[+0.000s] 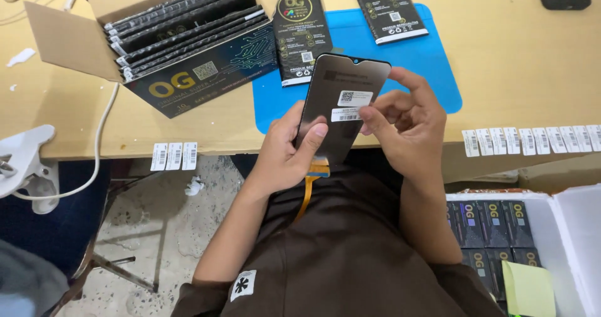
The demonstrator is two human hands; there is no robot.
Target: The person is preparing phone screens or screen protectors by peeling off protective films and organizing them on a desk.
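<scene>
Here, a dark phone screen panel is held up over the near edge of a wooden table.

The table [519, 66] carries a blue mat [432, 66], an open cardboard box [181, 48] packed with slim black packages, and two flat black packages, one [302, 35] overlapping the mat's left edge and one [387, 7] on the mat. The screen panel [341, 104] is a glossy dark rectangle with a notch at its top edge, two white barcode stickers on its face and an orange ribbon cable [308, 189] hanging from its lower end; it sits tilted above the person's lap, in front of the mat. The left hand [285, 157] is closed on the panel's lower left side, thumb lying across the face. The right hand [407, 120] grips the right edge, fingers curled, its thumb tip touching the lower sticker [345, 114].
</scene>
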